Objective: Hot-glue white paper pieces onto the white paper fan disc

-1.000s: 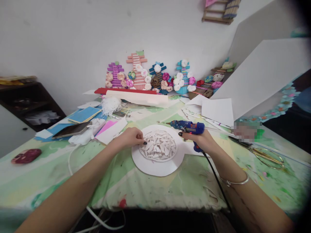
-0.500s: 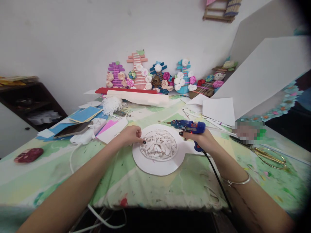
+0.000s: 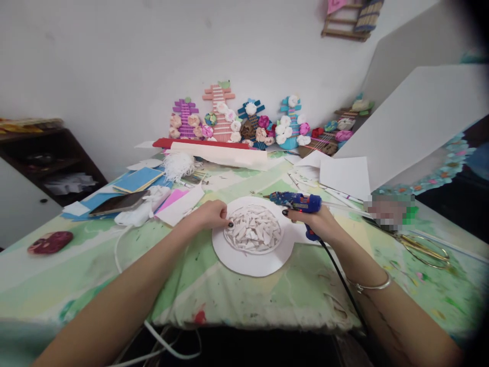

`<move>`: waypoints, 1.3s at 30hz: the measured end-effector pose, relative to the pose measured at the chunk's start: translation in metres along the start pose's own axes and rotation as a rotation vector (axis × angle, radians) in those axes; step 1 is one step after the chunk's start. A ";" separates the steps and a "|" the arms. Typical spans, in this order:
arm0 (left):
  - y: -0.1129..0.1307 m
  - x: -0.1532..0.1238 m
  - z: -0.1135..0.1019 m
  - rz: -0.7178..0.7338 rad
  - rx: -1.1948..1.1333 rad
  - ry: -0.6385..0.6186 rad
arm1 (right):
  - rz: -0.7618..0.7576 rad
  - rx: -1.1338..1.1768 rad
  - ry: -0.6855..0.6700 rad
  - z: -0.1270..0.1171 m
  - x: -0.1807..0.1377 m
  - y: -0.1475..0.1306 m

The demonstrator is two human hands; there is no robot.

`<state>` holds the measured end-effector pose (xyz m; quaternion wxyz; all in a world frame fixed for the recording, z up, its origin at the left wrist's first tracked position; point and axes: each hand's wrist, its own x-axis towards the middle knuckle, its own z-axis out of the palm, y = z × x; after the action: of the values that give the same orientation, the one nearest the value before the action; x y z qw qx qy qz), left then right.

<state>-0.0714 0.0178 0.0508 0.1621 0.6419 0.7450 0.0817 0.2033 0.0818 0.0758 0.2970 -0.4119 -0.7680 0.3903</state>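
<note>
Left hand (image 3: 212, 215) edged rightward on disc (image 3: 252, 262), right hand (image 3: 321, 221) holding glue gun (image 3: 296, 200)

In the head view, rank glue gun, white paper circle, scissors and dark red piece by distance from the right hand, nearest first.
1. glue gun: held in the right hand.
2. white paper circle: just left of it.
3. scissors: farther off, to the right.
4. dark red piece: far left table edge.

White wall (image 3: 114, 51), dark shelf (image 3: 46, 153) — stained table (image 3: 267, 298)
</note>
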 end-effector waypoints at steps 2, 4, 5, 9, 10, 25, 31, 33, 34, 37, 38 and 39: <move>-0.002 -0.001 0.000 -0.007 -0.035 0.013 | 0.011 0.000 -0.002 0.001 0.000 0.000; -0.004 -0.003 -0.004 0.006 -0.095 0.037 | -0.022 0.003 0.001 0.001 0.000 0.001; -0.006 -0.004 -0.007 0.016 -0.136 0.056 | -0.038 0.005 0.006 0.001 0.000 0.002; -0.013 -0.012 -0.025 0.034 -0.332 0.151 | -0.014 0.006 0.015 0.000 0.001 0.003; -0.015 -0.014 -0.030 0.011 -0.339 0.174 | -0.001 0.005 0.012 0.000 0.001 0.003; -0.021 -0.012 -0.023 -0.147 -0.069 -0.012 | -0.022 -0.005 0.006 0.000 0.001 0.003; -0.022 -0.011 -0.024 -0.198 -0.071 0.013 | -0.019 -0.024 0.018 -0.001 0.001 0.006; -0.022 -0.013 -0.028 -0.217 -0.087 0.040 | -0.020 -0.015 0.009 -0.001 0.001 0.006; -0.022 -0.014 -0.030 -0.220 -0.103 0.057 | -0.026 -0.007 0.001 -0.001 0.000 0.005; -0.017 -0.017 -0.035 -0.182 -0.265 0.165 | -0.078 0.019 -0.036 0.001 -0.001 0.003; -0.014 -0.017 -0.034 -0.153 -0.369 0.204 | -0.102 0.027 -0.050 0.001 -0.002 0.002; -0.011 -0.017 -0.032 -0.117 -0.491 0.230 | -0.123 0.035 -0.065 0.002 -0.003 0.002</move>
<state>-0.0908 0.0024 0.0794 0.2317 0.5257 0.7524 0.3223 0.2036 0.0791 0.0728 0.3026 -0.3457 -0.7942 0.3976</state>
